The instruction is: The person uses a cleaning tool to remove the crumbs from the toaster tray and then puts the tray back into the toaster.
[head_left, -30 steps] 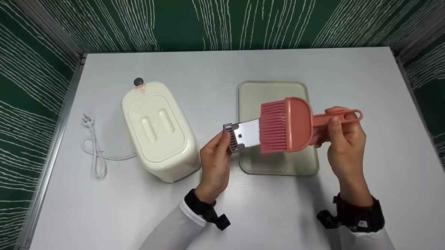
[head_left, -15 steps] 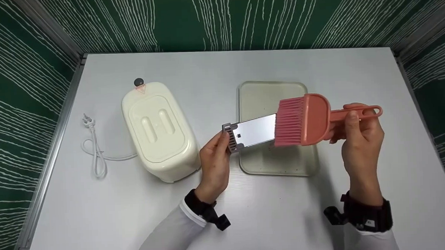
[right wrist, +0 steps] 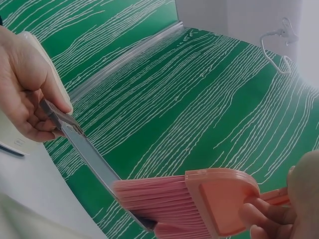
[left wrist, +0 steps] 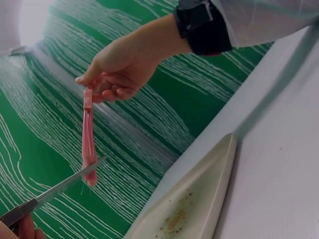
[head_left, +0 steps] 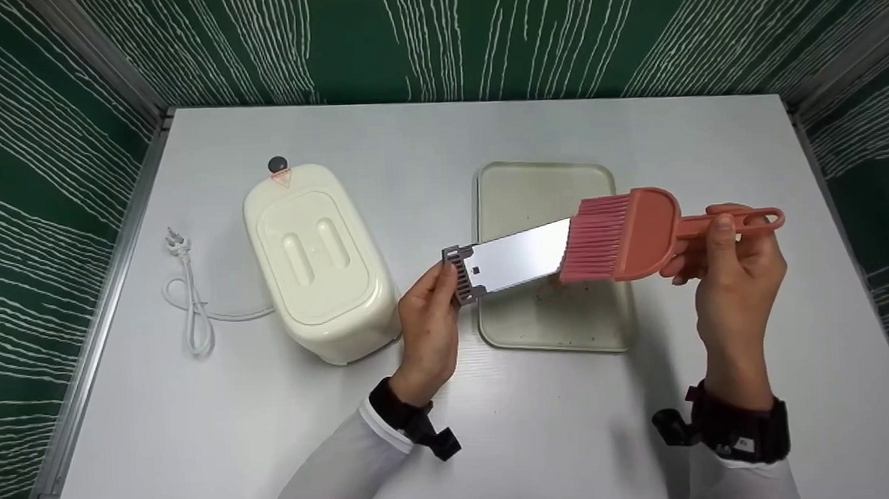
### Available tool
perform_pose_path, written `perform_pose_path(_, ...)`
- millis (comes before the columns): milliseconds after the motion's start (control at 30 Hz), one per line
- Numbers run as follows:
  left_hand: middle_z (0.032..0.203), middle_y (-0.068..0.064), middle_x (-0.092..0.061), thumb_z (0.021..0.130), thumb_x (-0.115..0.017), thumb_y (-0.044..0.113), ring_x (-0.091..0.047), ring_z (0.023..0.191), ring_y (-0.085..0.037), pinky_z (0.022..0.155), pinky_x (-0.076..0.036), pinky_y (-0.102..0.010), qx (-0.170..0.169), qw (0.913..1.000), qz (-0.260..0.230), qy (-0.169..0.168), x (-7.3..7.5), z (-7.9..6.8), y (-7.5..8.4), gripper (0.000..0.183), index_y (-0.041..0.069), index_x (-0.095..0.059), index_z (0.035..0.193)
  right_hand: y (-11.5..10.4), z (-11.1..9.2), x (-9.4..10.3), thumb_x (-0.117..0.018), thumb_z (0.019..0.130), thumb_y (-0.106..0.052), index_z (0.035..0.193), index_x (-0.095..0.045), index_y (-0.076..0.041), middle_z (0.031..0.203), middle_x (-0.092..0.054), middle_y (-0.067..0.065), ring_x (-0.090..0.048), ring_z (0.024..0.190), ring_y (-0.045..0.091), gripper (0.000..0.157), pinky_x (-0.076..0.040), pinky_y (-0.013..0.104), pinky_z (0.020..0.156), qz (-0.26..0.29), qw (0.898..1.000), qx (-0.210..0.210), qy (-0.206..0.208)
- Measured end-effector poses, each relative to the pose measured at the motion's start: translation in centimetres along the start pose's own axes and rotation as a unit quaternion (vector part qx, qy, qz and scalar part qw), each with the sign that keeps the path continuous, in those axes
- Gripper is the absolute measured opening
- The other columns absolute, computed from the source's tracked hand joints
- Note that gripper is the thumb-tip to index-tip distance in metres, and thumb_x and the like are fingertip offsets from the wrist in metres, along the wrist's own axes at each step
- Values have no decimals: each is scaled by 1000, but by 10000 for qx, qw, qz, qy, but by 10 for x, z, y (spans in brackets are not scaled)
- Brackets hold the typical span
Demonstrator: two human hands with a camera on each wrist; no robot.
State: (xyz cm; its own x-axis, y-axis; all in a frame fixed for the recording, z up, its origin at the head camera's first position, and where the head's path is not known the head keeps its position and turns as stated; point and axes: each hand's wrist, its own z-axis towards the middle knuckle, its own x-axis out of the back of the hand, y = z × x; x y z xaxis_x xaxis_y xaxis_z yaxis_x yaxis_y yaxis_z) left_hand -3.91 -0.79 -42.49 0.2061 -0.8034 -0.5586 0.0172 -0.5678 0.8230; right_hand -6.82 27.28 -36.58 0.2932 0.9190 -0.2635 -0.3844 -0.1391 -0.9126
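My left hand [head_left: 431,332] pinches the grey slotted end of a flat, shiny metal crumb tray [head_left: 516,260], which slants up to the right. By its handle, a coral-pink brush [head_left: 645,233] is held in my right hand [head_left: 742,289]. The brush's pink bristles touch the far end of the crumb tray and hide its tip in the head view. Below both lies a shallow beige tray [head_left: 535,184] on the table. Brown crumbs [left wrist: 178,214] are scattered in it, seen in the left wrist view.
Left of my hands stands a cream toaster [head_left: 318,270] with a ribbed lid and a dark knob. Its white cord and plug [head_left: 189,291] lie looped farther left on the white table [head_left: 454,459]. Green walls with white lines enclose the table.
My right hand has drawn the brush rightward along the crumb tray to its far end, baring more of the metal. The left hand has hardly moved.
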Motion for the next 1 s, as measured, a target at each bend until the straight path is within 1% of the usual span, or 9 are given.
perform_pose_path(167,118,-21,-72,109,-52,5,-69,101,-22,90,-57,-34,11,10000,-41,54,0,0,1,32,-16,-62,131,0,1,2,-61,105,-5,118,-62,9,79,-71,25,-64,49,21,18,-50,22,45,9,10000,-62,38)
perform_pose_path(233,117,-20,-71,109,-52,4,-68,99,-21,88,-57,-33,1,10000,-54,62,0,0,1,32,-17,-61,132,-1,1,3,-62,106,-7,117,-63,7,79,-71,25,-64,49,21,18,-50,22,45,-66,9999,-113,53)
perform_pose_path(400,117,-19,-69,108,-52,2,-65,98,-20,86,-56,-31,-9,9999,-89,90,-1,1,1,33,-17,-59,135,-1,1,5,-64,104,-8,113,-63,7,78,-71,24,-64,47,22,17,-49,22,44,-68,9998,-192,77)
perform_pose_path(500,118,-20,-68,108,-52,1,-64,99,-20,87,-56,-30,-6,9999,-109,117,0,1,0,34,-17,-58,137,0,2,5,-64,104,-5,113,-63,8,77,-70,25,-63,46,22,16,-48,23,43,52,9999,-158,24)
perform_pose_path(700,122,-23,-68,108,-53,1,-65,101,-21,88,-56,-30,-50,9997,-149,213,0,1,-1,35,-16,-57,138,-2,1,5,-64,105,-8,112,-64,7,77,-72,23,-64,48,21,17,-49,22,43,-146,9996,-247,-26)
perform_pose_path(900,124,-24,-68,108,-53,1,-66,105,-22,90,-56,-31,-111,9995,-152,256,0,0,-1,35,-16,-58,138,-4,0,5,-63,105,-7,113,-63,7,77,-71,24,-64,48,21,16,-50,22,45,-66,9995,-294,-92)
perform_pose_path(1000,126,-25,-68,108,-53,1,-66,108,-22,92,-56,-32,-141,9994,-181,256,0,0,-1,34,-15,-58,138,-4,0,6,-63,105,-7,113,-63,7,77,-71,23,-63,48,20,16,-49,22,45,-152,9994,-292,-118)
